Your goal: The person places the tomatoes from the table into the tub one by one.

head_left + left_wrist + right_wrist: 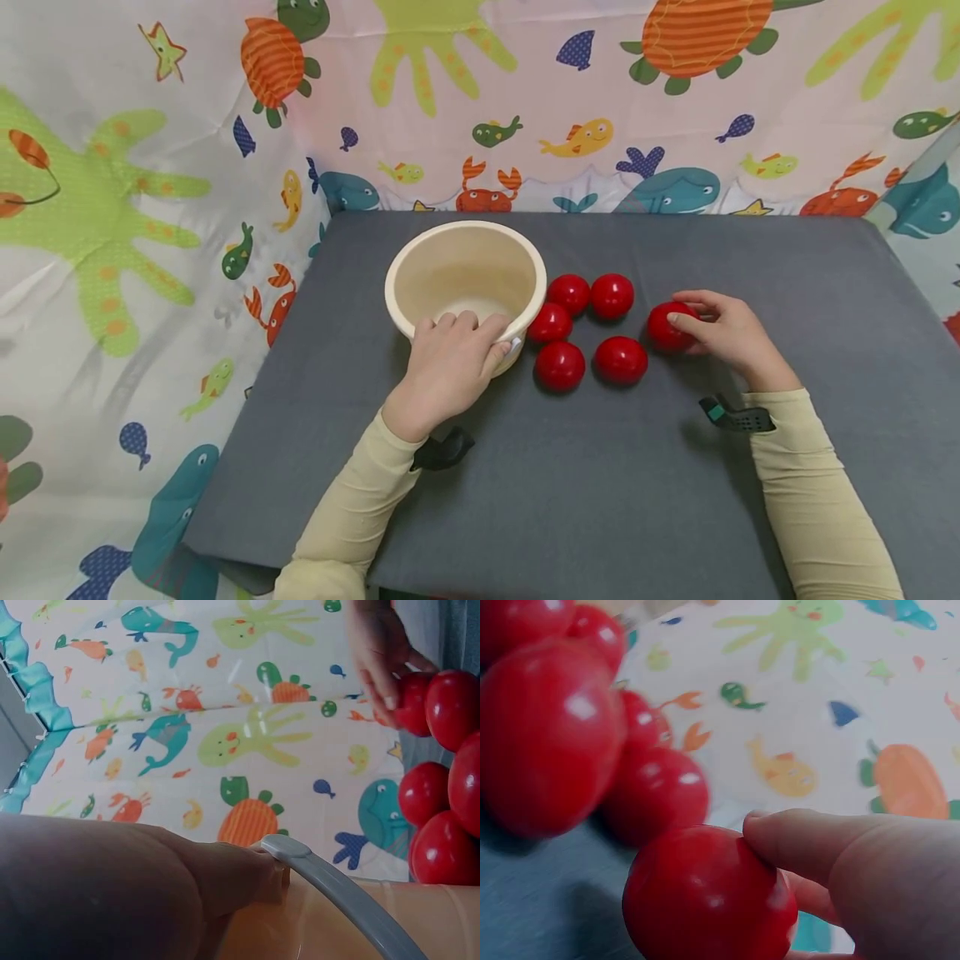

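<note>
A cream plastic bucket (465, 242) stands on the table, left of the red balls. My left hand (453, 362) grips its near rim, fingers over the edge and inside, thumb outside. In the left wrist view the bucket's grey handle (341, 892) curves away beside the thumb. My right hand (723, 333) holds a shiny red ball (667, 327) between thumb and fingers at the right end of the group. That held ball (709, 896) sits low in the right wrist view. Several more smooth red balls (560, 367) lie between the bucket and my right hand, some slightly oval.
A dark grey cloth covers the table (570, 500). Behind it and on the left hangs a white curtain (450, 75) printed with sea animals. A black band (442, 450) is on the left wrist, another band (738, 415) on the right.
</note>
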A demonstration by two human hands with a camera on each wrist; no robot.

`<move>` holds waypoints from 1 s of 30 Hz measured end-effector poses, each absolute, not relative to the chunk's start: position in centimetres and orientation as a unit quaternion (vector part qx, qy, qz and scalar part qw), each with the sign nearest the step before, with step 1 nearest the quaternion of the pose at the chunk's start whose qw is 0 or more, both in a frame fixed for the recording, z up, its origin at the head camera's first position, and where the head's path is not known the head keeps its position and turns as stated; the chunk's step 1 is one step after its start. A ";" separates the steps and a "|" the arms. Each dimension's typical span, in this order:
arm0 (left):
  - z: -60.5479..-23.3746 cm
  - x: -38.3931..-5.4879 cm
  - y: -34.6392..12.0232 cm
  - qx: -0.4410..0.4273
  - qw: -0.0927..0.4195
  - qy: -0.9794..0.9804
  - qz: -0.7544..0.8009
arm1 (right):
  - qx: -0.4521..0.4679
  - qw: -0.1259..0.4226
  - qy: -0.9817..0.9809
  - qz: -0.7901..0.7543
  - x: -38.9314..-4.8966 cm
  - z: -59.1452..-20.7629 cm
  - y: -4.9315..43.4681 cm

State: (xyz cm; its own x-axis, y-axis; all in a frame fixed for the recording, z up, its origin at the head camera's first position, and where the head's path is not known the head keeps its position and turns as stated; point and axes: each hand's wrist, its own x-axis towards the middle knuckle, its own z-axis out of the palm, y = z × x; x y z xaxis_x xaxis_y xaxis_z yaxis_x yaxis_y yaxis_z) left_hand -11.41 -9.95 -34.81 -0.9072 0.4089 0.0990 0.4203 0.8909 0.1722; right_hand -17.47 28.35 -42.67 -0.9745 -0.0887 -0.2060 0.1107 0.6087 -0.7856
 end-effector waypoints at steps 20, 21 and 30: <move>-35.1 -11.6 -10.2 -0.218 0.058 -0.971 -0.078 | -0.121 0.050 0.862 -0.490 -21.7 -28.6 15.1; -35.1 -11.6 -10.1 -0.218 0.058 -0.971 -0.077 | -0.131 0.053 0.862 -0.487 -21.9 -28.4 14.2; -35.0 -11.6 -9.9 -0.217 0.044 -0.973 -0.073 | -0.192 0.094 0.852 -0.479 -22.9 -29.0 8.1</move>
State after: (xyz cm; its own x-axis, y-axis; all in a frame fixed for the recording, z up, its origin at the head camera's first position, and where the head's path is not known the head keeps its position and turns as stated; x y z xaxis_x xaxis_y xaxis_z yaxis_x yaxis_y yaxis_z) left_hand -11.58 -9.94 -35.03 -0.9022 0.4153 0.1166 0.4281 0.8954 0.1227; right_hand -22.92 8.12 -28.98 -0.9090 -0.4161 0.0235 -0.2366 0.4687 -0.8511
